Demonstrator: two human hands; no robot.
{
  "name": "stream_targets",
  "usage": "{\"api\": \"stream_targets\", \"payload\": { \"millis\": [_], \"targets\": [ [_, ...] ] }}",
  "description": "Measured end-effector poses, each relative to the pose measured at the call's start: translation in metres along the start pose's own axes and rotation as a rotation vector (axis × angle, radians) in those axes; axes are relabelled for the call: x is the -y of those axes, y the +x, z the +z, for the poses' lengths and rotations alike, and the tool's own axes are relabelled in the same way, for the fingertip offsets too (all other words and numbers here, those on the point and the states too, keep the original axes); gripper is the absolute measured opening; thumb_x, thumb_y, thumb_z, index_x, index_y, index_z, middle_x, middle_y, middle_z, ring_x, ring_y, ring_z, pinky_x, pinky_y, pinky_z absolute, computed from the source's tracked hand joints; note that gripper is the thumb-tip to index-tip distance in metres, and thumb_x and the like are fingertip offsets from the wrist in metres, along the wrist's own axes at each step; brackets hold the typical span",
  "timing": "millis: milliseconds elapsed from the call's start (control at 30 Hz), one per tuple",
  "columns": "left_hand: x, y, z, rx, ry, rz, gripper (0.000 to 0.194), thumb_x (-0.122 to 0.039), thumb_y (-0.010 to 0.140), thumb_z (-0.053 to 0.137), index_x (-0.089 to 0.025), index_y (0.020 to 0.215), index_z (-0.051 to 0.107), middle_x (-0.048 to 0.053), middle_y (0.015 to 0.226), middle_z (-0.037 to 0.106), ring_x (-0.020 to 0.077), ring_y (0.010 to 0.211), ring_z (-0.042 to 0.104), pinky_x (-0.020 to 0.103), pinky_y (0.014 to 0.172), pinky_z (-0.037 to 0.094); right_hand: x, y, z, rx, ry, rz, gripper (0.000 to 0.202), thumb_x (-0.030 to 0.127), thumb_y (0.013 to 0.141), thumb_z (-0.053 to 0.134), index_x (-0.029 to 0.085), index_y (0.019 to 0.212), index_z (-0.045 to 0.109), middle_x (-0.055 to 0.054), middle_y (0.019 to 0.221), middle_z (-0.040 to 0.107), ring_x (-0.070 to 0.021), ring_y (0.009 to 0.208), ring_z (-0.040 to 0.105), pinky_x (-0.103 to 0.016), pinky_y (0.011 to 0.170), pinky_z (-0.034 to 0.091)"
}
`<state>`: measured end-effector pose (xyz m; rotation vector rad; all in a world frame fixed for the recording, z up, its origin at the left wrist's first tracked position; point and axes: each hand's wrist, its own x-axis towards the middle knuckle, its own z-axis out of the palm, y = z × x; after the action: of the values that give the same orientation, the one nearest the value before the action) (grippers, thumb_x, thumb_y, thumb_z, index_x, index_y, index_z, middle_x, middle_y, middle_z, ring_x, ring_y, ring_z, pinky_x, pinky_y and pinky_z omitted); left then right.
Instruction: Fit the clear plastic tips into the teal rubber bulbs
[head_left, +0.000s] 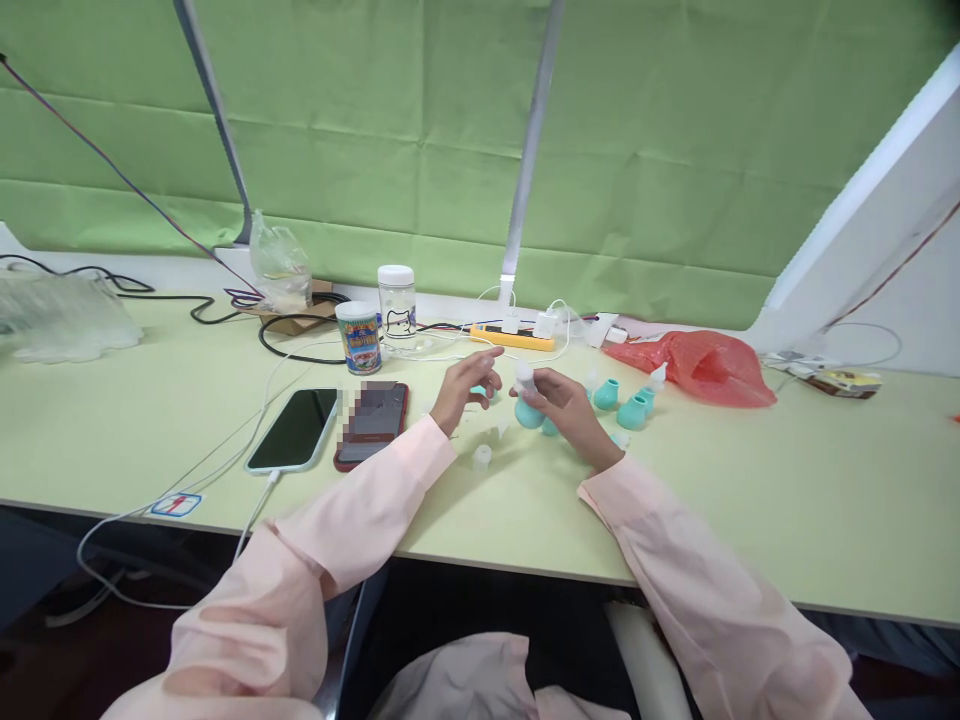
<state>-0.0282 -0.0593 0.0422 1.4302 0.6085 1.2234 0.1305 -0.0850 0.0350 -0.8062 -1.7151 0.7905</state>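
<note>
My right hand point(564, 408) grips a round teal squeeze bulb point(529, 414) with a translucent white tip pointing up, held just above the table. To its left, my left hand point(466, 388) hovers with fingers apart and curved, holding nothing. A small white ring-like piece point(482, 457) lies on the table below the hands. More teal bulbs, such as one with an open neck point(632, 412) and another behind it point(607, 394), stand to the right of my right hand. A white pointed tip point(658, 376) shows on one bulb there. Some bulbs are partly hidden behind my right hand.
A red plastic bag point(705, 368) lies at the back right, near a small box point(846, 382). A yellow power strip point(512, 338) runs along the back. On the left are two phones point(294, 430), a paper cup point(359, 338), a lidded jar point(397, 305) and loose cables.
</note>
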Motion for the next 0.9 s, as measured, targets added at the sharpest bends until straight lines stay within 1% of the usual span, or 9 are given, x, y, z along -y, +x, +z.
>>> {"api": "stream_targets", "payload": {
  "millis": [100, 167, 300, 400, 500, 633, 700, 800, 900],
  "targets": [
    [-0.002, 0.007, -0.01, -0.149, 0.241, 0.047, 0.03, -0.031, 0.067, 0.045, -0.011, 0.086, 0.059, 0.001, 0.059, 0.049, 0.0075, 0.05, 0.042, 0.019, 0.042, 0.033, -0.008, -0.001, 0.001, -0.075, -0.319, -0.186, 0.021, 0.032, 0.072, 0.051, 0.02, 0.089, 0.048, -0.005, 0.09, 0.055, -0.0168, 0.086, 0.052, -0.033, 0.076, 0.041],
    [-0.001, 0.01, -0.017, -0.188, 0.503, 0.084, 0.025, -0.025, 0.067, 0.043, -0.012, 0.08, 0.06, 0.002, 0.06, 0.052, 0.0084, 0.051, 0.043, 0.02, 0.047, 0.036, -0.016, -0.001, 0.001, -0.088, -0.57, -0.291, 0.021, 0.029, 0.074, 0.048, 0.02, 0.093, 0.047, -0.006, 0.092, 0.055, -0.0185, 0.088, 0.05, -0.035, 0.077, 0.04],
    [0.002, 0.01, -0.022, -0.151, 1.187, 0.162, 0.025, -0.019, 0.068, 0.04, -0.018, 0.081, 0.061, 0.004, 0.074, 0.058, 0.0158, 0.071, 0.048, 0.026, 0.062, 0.039, -0.029, 0.0, -0.001, -0.094, -0.931, -0.341, 0.034, 0.025, 0.079, 0.039, 0.016, 0.112, 0.036, -0.008, 0.089, 0.056, -0.0187, 0.08, 0.052, -0.032, 0.069, 0.042],
    [0.004, 0.007, -0.023, -0.029, 1.53, 0.089, 0.027, -0.016, 0.067, 0.039, -0.021, 0.085, 0.06, 0.005, 0.082, 0.058, 0.0212, 0.082, 0.047, 0.029, 0.061, 0.04, -0.033, 0.002, -0.004, -0.054, -1.114, -0.334, 0.032, 0.022, 0.081, 0.033, 0.016, 0.112, 0.037, -0.007, 0.086, 0.057, -0.0175, 0.077, 0.053, -0.029, 0.065, 0.041],
    [0.006, 0.006, -0.026, 0.083, 1.678, -0.004, 0.028, -0.016, 0.068, 0.04, -0.022, 0.089, 0.058, 0.006, 0.086, 0.057, 0.0228, 0.085, 0.047, 0.03, 0.061, 0.041, -0.035, 0.004, -0.005, -0.02, -1.249, -0.277, 0.03, 0.02, 0.082, 0.032, 0.015, 0.11, 0.042, -0.007, 0.083, 0.058, -0.0177, 0.074, 0.053, -0.027, 0.062, 0.041],
    [0.007, 0.007, -0.028, 0.143, 1.748, -0.016, 0.027, -0.021, 0.072, 0.041, -0.022, 0.093, 0.057, 0.008, 0.09, 0.055, 0.0246, 0.09, 0.044, 0.031, 0.064, 0.042, -0.036, 0.004, -0.004, 0.011, -1.337, -0.201, 0.04, 0.018, 0.082, 0.031, 0.014, 0.122, 0.03, -0.008, 0.083, 0.058, -0.0181, 0.072, 0.053, -0.026, 0.06, 0.041],
    [0.008, 0.006, -0.026, 0.216, 1.718, -0.02, 0.026, -0.024, 0.073, 0.042, -0.023, 0.094, 0.057, 0.007, 0.09, 0.054, 0.024, 0.09, 0.044, 0.031, 0.066, 0.041, -0.036, 0.003, -0.003, 0.0, -1.332, -0.183, 0.044, 0.018, 0.082, 0.029, 0.014, 0.125, 0.023, -0.011, 0.096, 0.056, -0.0182, 0.076, 0.054, -0.026, 0.06, 0.042],
    [0.009, 0.005, -0.024, 0.313, 1.676, -0.053, 0.025, -0.027, 0.073, 0.044, -0.024, 0.094, 0.057, 0.007, 0.09, 0.053, 0.0239, 0.091, 0.043, 0.032, 0.069, 0.041, -0.036, 0.002, 0.001, -0.041, -1.33, -0.159, 0.048, 0.019, 0.082, 0.028, 0.014, 0.128, 0.016, -0.013, 0.118, 0.043, -0.0197, 0.082, 0.053, -0.027, 0.062, 0.045],
    [0.01, 0.004, -0.023, 0.361, 1.669, -0.091, 0.024, -0.026, 0.072, 0.046, -0.024, 0.093, 0.058, 0.008, 0.09, 0.052, 0.024, 0.092, 0.041, 0.033, 0.072, 0.04, -0.039, 0.002, 0.003, -0.062, -1.35, -0.134, 0.05, 0.02, 0.082, 0.027, 0.014, 0.129, 0.011, -0.015, 0.126, 0.032, -0.0219, 0.083, 0.054, -0.03, 0.06, 0.046]
  ]
}}
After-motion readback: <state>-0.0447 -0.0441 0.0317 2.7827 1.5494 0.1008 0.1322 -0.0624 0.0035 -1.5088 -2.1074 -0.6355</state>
